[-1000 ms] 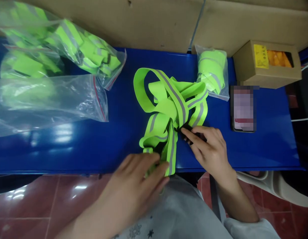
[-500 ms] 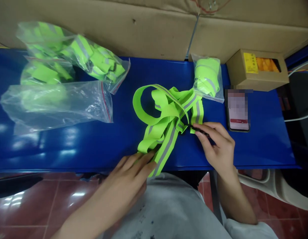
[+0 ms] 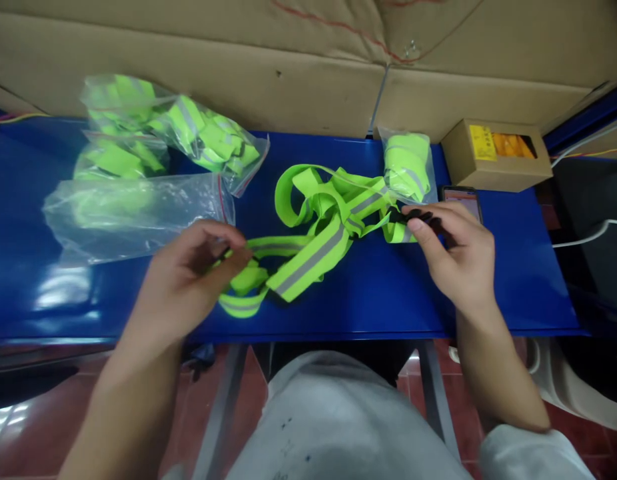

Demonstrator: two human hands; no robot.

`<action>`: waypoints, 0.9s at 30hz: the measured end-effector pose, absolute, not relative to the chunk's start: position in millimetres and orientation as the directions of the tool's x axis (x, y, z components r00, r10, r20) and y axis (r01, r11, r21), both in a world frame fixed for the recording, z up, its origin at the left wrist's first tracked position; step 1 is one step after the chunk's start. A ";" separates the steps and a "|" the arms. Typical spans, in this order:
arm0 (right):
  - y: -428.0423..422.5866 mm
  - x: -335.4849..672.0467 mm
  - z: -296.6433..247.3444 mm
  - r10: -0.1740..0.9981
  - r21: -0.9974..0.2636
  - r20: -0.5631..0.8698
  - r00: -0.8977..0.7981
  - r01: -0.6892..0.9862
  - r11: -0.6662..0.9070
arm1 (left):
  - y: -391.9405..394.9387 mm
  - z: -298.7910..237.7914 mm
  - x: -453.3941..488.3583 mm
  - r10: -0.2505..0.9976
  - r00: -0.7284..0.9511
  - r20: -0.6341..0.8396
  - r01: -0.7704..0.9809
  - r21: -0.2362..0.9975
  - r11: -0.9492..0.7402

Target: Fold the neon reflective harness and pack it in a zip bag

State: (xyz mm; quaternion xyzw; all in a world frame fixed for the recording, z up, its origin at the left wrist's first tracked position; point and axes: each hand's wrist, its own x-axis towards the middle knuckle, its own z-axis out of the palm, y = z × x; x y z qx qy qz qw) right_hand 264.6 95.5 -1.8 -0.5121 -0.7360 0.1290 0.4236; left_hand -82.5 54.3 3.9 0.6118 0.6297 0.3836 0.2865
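Observation:
A tangle of neon-yellow webbing strap (image 3: pixel 313 257) with a grey reflective stripe lies on the blue table. My left hand (image 3: pixel 193 280), at its left end, is closed in a pinch on part of the strap, near a small dark piece between the fingertips. On the right, my right hand (image 3: pixel 451 250) pinches a black plastic buckle (image 3: pixel 421 217) joined to the strap, lifted slightly off the surface. The strap's middle loops lie loosely between both hands. Fingers hide part of each held piece.
Several clear zip bags of yellow straps (image 3: pixel 213 143) lie at the back left, with a flatter zip bag (image 3: pixel 133 227) in front. Another bagged strap (image 3: pixel 407 167), a cardboard box (image 3: pixel 493 157) and a phone (image 3: pixel 466 194) are at the right. Cardboard (image 3: pixel 188 60) lines the back.
My left hand has risen from the table's front edge and moved left, drawing a strap end along. My right hand has lifted the black buckle up and to the right.

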 end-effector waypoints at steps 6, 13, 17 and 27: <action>128.3 278.7 7.4 0.824 -0.617 0.563 -0.062 0.632 0.469 | 114.8 2.0 -85.4 0.935 -0.185 0.303 0.492 0.852 -0.180; 143.3 287.1 0.6 0.787 -0.716 0.604 0.123 0.517 0.469 | 141.8 -11.4 -87.4 0.892 0.039 0.450 0.779 0.546 -0.309; 132.9 276.5 -5.2 0.843 -0.737 0.537 0.022 0.499 0.456 | 117.6 -16.3 -73.0 0.853 0.178 0.491 0.821 0.404 -0.404; 118.9 269.2 -9.5 0.826 -0.658 0.552 -0.118 0.547 0.518 | 34.8 -36.5 -38.2 0.866 0.184 0.465 0.962 0.094 -0.255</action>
